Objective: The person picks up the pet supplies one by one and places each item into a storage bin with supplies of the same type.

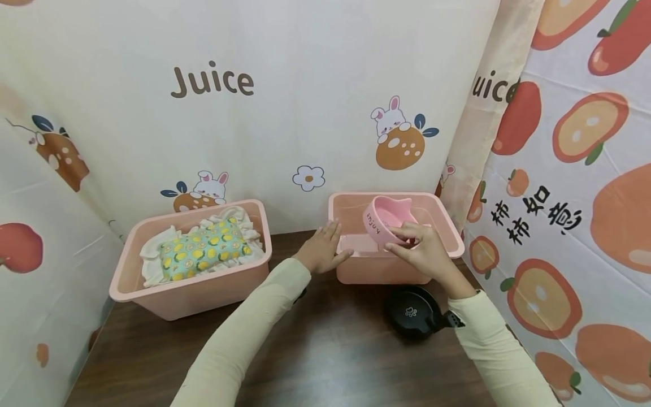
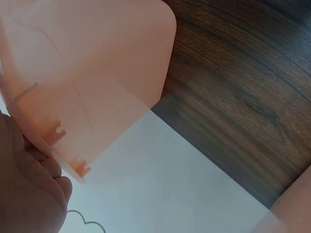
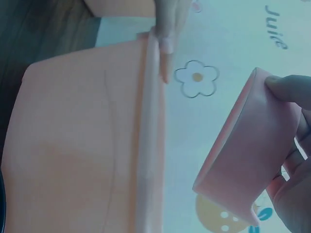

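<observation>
My right hand (image 1: 424,251) pinches the wall of a pink pet bowl (image 1: 380,228) with a cat-ear rim and the lettering "ENJOY". The bowl is tilted above the right pink plastic bin (image 1: 378,271); the right wrist view shows the bowl (image 3: 250,145) side-on, between thumb and fingers. My left hand (image 1: 320,249) holds the front left corner of that bin's rim. In the left wrist view, the fingers (image 2: 51,170) bend against the rim's edge. On the table in front of the bin lies a small black frying pan (image 1: 411,312) with a paw print.
At left stands a second pink bin (image 1: 203,294). It holds a lemon-patterned cushion (image 1: 205,249) with white ruffles. Both bins stand on a dark wooden table (image 1: 325,350), near a printed cloth backdrop (image 1: 305,113). Another printed cloth (image 1: 549,226) hangs at the right.
</observation>
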The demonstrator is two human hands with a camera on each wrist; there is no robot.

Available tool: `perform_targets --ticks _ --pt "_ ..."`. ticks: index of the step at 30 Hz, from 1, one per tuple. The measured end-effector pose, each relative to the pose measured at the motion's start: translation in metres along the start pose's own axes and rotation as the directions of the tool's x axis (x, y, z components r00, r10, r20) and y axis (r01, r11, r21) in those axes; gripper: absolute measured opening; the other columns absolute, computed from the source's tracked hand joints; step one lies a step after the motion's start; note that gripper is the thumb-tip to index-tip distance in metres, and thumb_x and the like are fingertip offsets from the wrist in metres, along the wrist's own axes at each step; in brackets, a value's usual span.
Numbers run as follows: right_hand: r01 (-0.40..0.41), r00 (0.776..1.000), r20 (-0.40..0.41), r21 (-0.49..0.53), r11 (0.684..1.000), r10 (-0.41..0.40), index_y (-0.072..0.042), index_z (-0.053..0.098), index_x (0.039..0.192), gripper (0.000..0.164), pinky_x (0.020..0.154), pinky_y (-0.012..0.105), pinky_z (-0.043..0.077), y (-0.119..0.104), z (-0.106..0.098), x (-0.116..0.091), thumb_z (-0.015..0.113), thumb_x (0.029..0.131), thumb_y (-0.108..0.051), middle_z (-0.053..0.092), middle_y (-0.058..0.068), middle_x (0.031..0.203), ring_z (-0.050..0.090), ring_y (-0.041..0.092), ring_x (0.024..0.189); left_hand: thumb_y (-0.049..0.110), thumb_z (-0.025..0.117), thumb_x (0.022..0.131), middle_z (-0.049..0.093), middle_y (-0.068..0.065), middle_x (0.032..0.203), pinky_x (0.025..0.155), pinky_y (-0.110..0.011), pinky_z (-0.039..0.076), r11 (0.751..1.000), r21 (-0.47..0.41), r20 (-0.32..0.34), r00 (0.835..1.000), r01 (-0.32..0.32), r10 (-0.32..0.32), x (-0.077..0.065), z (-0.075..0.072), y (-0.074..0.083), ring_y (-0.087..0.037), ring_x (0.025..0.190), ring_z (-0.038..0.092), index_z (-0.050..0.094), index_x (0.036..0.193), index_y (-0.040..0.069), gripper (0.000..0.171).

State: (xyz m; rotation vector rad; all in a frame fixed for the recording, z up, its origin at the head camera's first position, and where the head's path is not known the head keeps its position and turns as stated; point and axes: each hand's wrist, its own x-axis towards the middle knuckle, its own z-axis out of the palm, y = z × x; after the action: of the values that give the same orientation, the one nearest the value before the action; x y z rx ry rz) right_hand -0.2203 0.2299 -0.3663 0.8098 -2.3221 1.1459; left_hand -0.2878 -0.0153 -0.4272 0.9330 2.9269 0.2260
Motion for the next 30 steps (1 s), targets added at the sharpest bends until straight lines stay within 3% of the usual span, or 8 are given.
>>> perform_targets --ticks 6,10,15,22,25,30 --pt "-0.104 0.991 0.077 -0.038 0.994 0.107 -0.002 0.074 0.104 0.029 0.055 0.02 0.044 0.023 0.014 0.025 0.079 0.076 -0.004 0.064 0.006 0.076 0.05 0.011 0.064 0.059 0.028 0.098 0.01 -0.017 0.16 0.118 -0.04 0.014 1.0 0.018 -0.023 1.0 -0.005 0.006 0.001 0.002 -0.003 -0.029 0.147 0.009 0.014 0.152 -0.002 0.082" --pt "-0.174 0.967 0.172 -0.087 0.981 0.187 -0.003 0.073 0.108 0.028 0.058 0.024 0.047 0.036 0.027 0.042 0.076 0.08 -0.004 0.065 0.007 0.078 0.056 0.014 0.068 0.06 0.027 0.098 0.007 -0.015 0.16 0.119 -0.039 0.013 1.0 0.026 -0.023 1.0 -0.001 0.002 0.003 0.005 -0.004 -0.028 0.148 0.008 0.013 0.152 -0.001 0.082" --pt "-0.19 0.944 0.247 -0.136 0.972 0.219 -0.001 0.074 0.106 0.028 0.062 0.027 0.05 0.055 0.043 0.053 0.074 0.078 0.001 0.069 0.009 0.078 0.059 0.015 0.069 0.062 0.025 0.097 0.008 -0.014 0.16 0.119 -0.038 0.011 1.0 -0.001 -0.018 1.0 0.001 -0.001 0.003 0.006 -0.004 -0.027 0.148 0.007 0.015 0.152 -0.001 0.084" --pt "-0.264 0.918 0.241 -0.224 0.938 0.315 -0.005 0.075 0.105 0.028 0.055 0.026 0.044 0.072 0.059 0.058 0.076 0.077 -0.003 0.07 0.008 0.079 0.055 0.012 0.064 0.059 0.029 0.098 0.007 -0.014 0.161 0.119 -0.039 0.011 1.0 -0.021 -0.013 1.0 -0.001 0.0 0.003 0.005 -0.004 -0.027 0.148 0.006 0.015 0.152 -0.002 0.082" --pt "-0.311 0.901 0.242 -0.217 0.925 0.36 -0.004 0.074 0.107 0.029 0.055 0.026 0.043 0.078 0.063 0.061 0.074 0.078 -0.004 0.072 0.011 0.083 0.055 0.014 0.063 0.058 0.031 0.098 0.006 -0.013 0.161 0.119 -0.039 0.011 1.0 -0.024 -0.014 1.0 0.002 -0.002 0.003 0.006 -0.004 -0.027 0.148 0.006 0.014 0.152 -0.001 0.081" --pt "-0.316 0.888 0.279 -0.208 0.926 0.366 -0.002 0.075 0.104 0.026 0.055 0.025 0.045 0.087 0.072 0.065 0.073 0.078 0.001 0.073 0.012 0.084 0.056 0.012 0.062 0.06 0.027 0.098 0.009 -0.015 0.16 0.118 -0.04 0.013 1.0 -0.001 -0.02 1.0 -0.005 0.005 0.003 0.005 -0.003 -0.028 0.148 0.007 0.016 0.152 -0.001 0.082"
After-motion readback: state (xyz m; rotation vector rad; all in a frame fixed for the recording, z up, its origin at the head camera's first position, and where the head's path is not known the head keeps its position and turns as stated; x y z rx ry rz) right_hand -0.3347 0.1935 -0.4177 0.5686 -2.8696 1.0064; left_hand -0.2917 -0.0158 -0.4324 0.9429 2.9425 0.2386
